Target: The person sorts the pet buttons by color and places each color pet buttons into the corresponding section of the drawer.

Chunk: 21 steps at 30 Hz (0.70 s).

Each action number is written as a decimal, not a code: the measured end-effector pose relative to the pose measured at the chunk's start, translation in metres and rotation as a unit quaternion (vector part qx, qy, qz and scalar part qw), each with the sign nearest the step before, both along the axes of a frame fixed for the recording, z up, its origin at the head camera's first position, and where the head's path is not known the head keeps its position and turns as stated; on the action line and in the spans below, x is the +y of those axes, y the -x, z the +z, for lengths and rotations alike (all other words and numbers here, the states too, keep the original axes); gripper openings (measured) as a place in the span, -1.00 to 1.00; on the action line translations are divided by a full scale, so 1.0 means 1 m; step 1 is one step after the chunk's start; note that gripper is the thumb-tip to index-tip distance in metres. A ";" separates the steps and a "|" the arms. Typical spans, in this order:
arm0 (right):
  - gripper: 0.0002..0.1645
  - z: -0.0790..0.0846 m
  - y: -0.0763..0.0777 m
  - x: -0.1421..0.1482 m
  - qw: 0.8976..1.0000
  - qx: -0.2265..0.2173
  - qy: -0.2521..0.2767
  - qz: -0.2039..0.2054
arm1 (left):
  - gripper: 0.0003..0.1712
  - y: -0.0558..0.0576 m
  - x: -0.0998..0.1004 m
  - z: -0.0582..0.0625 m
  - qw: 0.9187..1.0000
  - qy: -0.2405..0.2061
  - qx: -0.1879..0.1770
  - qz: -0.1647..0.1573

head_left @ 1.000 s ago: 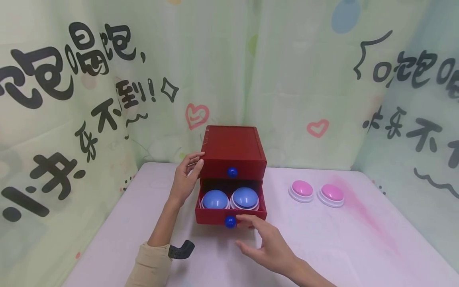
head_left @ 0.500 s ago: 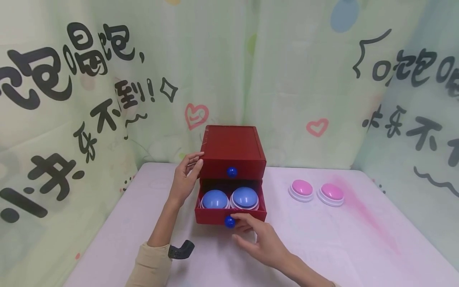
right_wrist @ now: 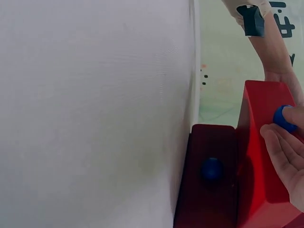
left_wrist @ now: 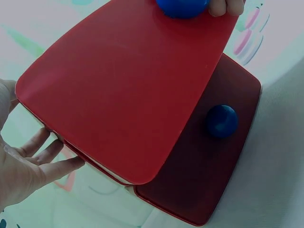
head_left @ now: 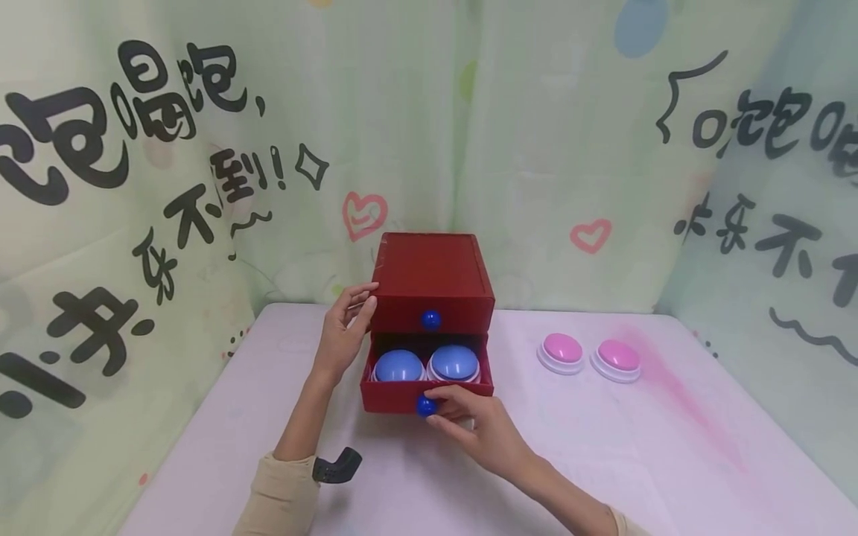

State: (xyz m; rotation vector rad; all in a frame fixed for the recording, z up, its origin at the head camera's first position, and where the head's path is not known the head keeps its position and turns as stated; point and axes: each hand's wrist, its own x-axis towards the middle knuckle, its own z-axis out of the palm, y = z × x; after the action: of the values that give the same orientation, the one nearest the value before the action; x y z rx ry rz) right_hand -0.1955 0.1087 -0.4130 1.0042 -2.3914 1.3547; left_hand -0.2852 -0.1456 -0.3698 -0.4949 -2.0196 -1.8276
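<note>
A dark red drawer box (head_left: 432, 264) stands on the table in the head view, one drawer pulled out. Two blue domed push buttons (head_left: 453, 362) with white bases lie side by side in that drawer (head_left: 389, 398). My right hand (head_left: 485, 428) pinches the drawer's round blue knob (head_left: 425, 406) between thumb and fingers. Along the box's left side, my left hand (head_left: 342, 339) rests with extended fingers touching it. The left wrist view shows these fingers (left_wrist: 61, 168) spread at the edge. Under the pulled-out drawer, both wrist views show another shut drawer front (right_wrist: 199, 194).
Two pink push buttons (head_left: 561, 348) on white bases sit on the pale table (head_left: 603, 447) to the right of the box. A patterned curtain (head_left: 536, 149) hangs behind and at both sides. A black strap piece (head_left: 337, 467) sticks out from the left sleeve.
My right hand has moved left and taken hold of the knob. The drawer front has shifted slightly inward towards the box. My left hand has stayed at the box's side.
</note>
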 end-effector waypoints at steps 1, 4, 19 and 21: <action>-0.54 0.000 0.002 0.000 1.000 -0.001 -0.001 -0.001 | -0.60 0.000 0.000 0.000 1.000 -0.001 0.002 0.001; -0.56 -0.002 0.012 0.000 1.000 0.002 -0.001 -0.013 | -0.60 0.001 0.000 0.000 1.000 -0.002 0.004 0.003; -0.59 0.002 0.054 -0.004 0.999 -0.028 0.026 -0.038 | -0.61 0.003 -0.001 -0.002 1.000 -0.002 0.007 -0.002; -0.61 0.001 0.058 -0.005 0.998 -0.031 0.032 -0.039 | -0.60 0.003 -0.001 -0.002 1.000 -0.001 0.006 -0.001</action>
State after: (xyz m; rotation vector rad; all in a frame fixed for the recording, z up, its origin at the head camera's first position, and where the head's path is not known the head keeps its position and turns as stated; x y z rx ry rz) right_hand -0.2539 0.1038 -0.4116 0.8555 -2.3893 1.4449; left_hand -0.2885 -0.1461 -0.3718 -0.5062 -2.0094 -1.8246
